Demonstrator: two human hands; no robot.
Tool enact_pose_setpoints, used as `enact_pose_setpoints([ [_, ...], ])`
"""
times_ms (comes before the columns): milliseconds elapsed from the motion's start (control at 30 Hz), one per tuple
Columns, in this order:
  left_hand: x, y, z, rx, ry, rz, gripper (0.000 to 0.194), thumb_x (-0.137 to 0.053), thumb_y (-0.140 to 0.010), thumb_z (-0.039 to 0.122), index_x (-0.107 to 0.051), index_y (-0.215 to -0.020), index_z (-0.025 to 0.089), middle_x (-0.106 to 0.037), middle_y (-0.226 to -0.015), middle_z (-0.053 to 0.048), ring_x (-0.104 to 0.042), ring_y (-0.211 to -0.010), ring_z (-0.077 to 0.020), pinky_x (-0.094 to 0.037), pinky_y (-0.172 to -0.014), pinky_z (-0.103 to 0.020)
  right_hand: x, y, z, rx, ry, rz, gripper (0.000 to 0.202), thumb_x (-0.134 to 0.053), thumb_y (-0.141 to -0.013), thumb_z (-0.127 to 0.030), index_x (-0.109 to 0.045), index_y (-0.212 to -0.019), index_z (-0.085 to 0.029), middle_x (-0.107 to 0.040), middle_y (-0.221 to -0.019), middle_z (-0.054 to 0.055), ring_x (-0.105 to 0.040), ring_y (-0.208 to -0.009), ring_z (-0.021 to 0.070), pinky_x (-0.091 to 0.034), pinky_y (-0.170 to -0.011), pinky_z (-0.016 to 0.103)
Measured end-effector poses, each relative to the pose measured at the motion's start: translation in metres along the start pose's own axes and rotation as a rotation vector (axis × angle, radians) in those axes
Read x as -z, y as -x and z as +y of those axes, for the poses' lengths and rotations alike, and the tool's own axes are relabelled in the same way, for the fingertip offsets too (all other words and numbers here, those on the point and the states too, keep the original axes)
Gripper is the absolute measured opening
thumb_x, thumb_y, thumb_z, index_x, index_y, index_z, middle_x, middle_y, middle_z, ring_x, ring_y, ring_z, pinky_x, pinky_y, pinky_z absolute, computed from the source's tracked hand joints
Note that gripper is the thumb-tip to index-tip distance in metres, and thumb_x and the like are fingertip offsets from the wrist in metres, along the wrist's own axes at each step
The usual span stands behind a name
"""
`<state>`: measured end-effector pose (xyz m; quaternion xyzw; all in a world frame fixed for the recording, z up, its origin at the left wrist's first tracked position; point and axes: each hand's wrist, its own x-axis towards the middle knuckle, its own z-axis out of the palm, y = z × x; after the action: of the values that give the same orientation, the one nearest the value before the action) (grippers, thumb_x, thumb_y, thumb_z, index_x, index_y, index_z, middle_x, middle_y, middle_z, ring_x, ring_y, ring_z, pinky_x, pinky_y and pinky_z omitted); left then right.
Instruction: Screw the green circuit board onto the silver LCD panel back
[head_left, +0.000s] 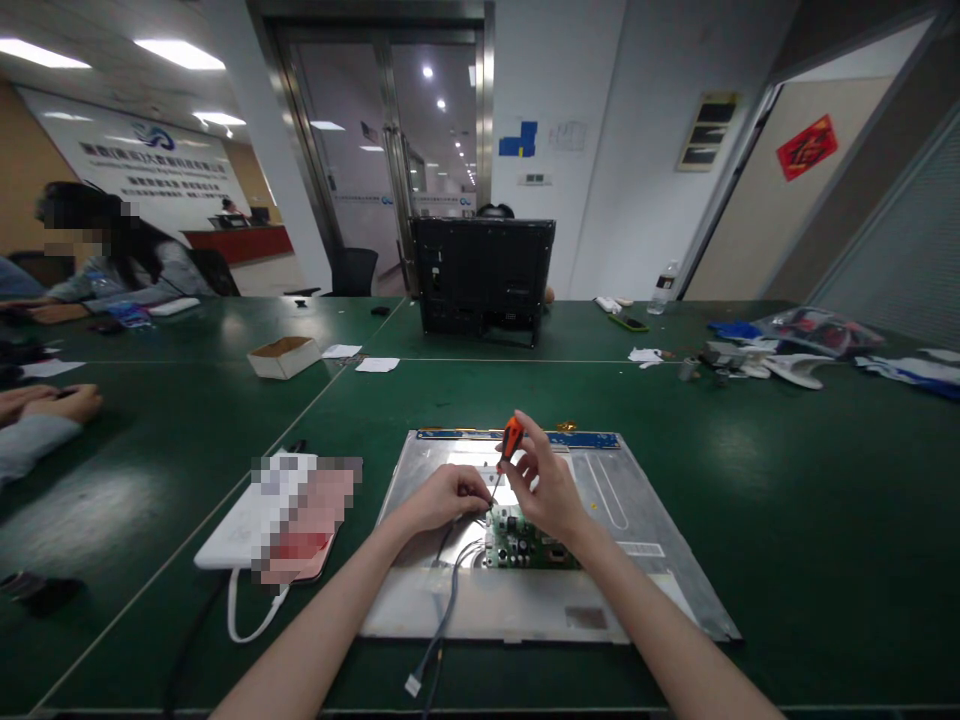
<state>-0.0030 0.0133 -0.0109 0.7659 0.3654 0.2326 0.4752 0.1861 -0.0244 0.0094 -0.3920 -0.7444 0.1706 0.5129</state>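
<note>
My right hand (551, 480) grips an orange and black screwdriver (511, 438), its shaft slanting down to the upper left corner of a green circuit board (517, 545). At that same corner the fingers of my left hand (454, 497) are pinched together; whatever they hold is too small to make out. The board lies on the metal back of a flat display panel (652, 590), which rests on the green table. Dark cables (452, 600) run from near the board over the panel's front edge and end in a white connector (412, 685).
Left of the panel lie a white power bank (259, 510) and a phone (319, 530) with a white cable. Farther back stand a small open box (283, 357) and a black monitor housing (484, 280). Tools and bags (817, 330) lie at right. Other people sit at left.
</note>
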Motion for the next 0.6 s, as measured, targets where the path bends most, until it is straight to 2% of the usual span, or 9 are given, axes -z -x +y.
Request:
enact_pose_setpoints([
  [167, 0.0013, 0.0013, 0.0008, -0.013, -0.017, -0.006, 0.01, -0.065, -0.073, 0.017, -0.072, -0.08, 0.014, -0.068, -0.076, -0.003, -0.062, -0.071, -0.0146, -0.048, -0.067, -0.025, -0.0017, 0.0007, 0.0044, 0.023, 0.043, 0.035, 0.07, -0.057, -0.084, -0.019, -0.021, -0.144, -0.028, -0.063, -0.09, 0.001, -0.053, -0.049, 0.0074, -0.04, -0.045, 0.021],
  [433, 0.0011, 0.0012, -0.0009, -0.01, 0.008, -0.01, 0.011, -0.065, -0.074, 0.02, -0.071, -0.081, 0.013, -0.069, -0.079, -0.005, -0.062, -0.073, -0.0154, -0.049, -0.07, -0.027, -0.0012, 0.0009, 0.0073, 0.048, 0.119, 0.056, 0.069, -0.061, -0.084, -0.026, -0.025, -0.143, -0.026, -0.05, -0.061, -0.008, -0.047, -0.043, 0.009, -0.039, -0.045, 0.022],
  [500, 0.001, 0.0008, -0.0013, -0.006, 0.001, -0.01, 0.011, -0.065, -0.074, 0.019, -0.071, -0.081, 0.013, -0.069, -0.079, -0.004, -0.062, -0.073, -0.0152, -0.049, -0.07, -0.027, -0.0003, 0.0007, 0.0049, 0.059, 0.095, 0.039, 0.068, -0.059, -0.085, -0.025, -0.025, -0.143, -0.026, -0.052, -0.061, -0.007, -0.048, -0.045, 0.0094, -0.04, -0.045, 0.022],
  [600, 0.001, 0.0002, -0.0024, -0.012, -0.017, -0.013, 0.011, -0.065, -0.074, 0.018, -0.071, -0.081, 0.014, -0.068, -0.079, -0.004, -0.061, -0.073, -0.0148, -0.048, -0.07, -0.026, 0.0011, 0.0002, 0.0009, 0.038, 0.047, 0.007, 0.07, -0.056, -0.085, -0.02, -0.022, -0.146, -0.027, -0.062, -0.078, -0.001, -0.05, -0.047, 0.0086, -0.041, -0.043, 0.021],
])
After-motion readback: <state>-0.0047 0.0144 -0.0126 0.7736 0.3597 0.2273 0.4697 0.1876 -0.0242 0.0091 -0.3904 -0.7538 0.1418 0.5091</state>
